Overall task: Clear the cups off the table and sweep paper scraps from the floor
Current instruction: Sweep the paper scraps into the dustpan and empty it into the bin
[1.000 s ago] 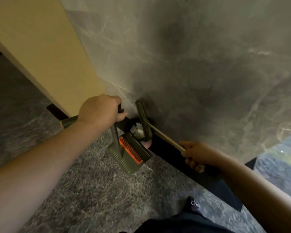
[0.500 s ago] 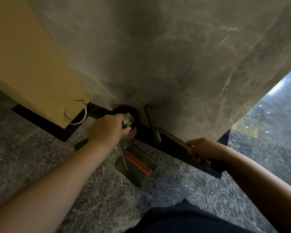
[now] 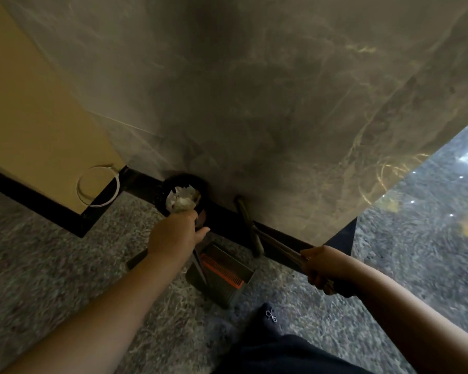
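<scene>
My left hand point(image 3: 177, 233) grips the long handle of a grey-green dustpan point(image 3: 222, 273) with an orange comb strip; the pan hangs low over the floor, mouth tilted. Just beyond my knuckles stands a small black bin point(image 3: 184, 193) against the wall, with crumpled white paper scraps point(image 3: 181, 202) inside. My right hand point(image 3: 326, 268) is closed around the stick of a broom point(image 3: 257, 233). The broom's head rests against the black skirting to the right of the bin. No cups show in this view.
A grey marble wall point(image 3: 254, 103) rises straight ahead and a yellow panel point(image 3: 38, 117) stands at left. A white cable loop point(image 3: 97, 187) hangs at the panel's lower corner. My dark-socked foot point(image 3: 265, 319) is below the dustpan on the speckled floor point(image 3: 65, 279).
The view has tilted down and shifted, bringing the cable loop into sight. The dustpan has dropped lower and away from the bin, and the broom head has moved right of the bin.
</scene>
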`<state>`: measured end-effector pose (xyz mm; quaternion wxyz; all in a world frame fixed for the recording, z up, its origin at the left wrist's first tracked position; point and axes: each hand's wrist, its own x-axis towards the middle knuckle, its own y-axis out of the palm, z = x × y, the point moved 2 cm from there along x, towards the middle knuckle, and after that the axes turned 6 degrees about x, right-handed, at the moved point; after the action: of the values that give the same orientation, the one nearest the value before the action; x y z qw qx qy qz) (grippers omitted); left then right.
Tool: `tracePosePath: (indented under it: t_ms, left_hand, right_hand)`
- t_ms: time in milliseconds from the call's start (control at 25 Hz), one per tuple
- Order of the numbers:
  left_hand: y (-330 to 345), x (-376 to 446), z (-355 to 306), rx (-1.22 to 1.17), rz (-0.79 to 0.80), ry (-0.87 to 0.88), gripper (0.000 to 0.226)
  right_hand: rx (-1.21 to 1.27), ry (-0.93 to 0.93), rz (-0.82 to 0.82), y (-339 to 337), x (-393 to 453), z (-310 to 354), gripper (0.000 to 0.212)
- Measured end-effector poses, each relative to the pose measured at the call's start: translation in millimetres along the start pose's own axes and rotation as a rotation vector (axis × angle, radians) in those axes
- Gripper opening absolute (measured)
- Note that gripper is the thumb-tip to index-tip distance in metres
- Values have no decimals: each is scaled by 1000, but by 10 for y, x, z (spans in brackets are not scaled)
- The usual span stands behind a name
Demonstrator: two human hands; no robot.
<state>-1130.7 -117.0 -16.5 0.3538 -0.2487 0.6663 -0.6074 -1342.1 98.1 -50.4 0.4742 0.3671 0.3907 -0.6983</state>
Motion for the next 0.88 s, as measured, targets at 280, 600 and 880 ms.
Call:
tracePosePath:
  t_ms: [280,600,880]
  left_hand:
    - [237,600,-52,-173,26,-21,37]
    - [562,1358,-110,-294,91,-12,39]
    - [794,1792,-231,-388,211,49,47]
  right_hand:
    - [66,170,44,-421,565,157,13]
    - [241,257,4,-456,907,265,13]
    - [267,339,-53,-449,1184,278,22]
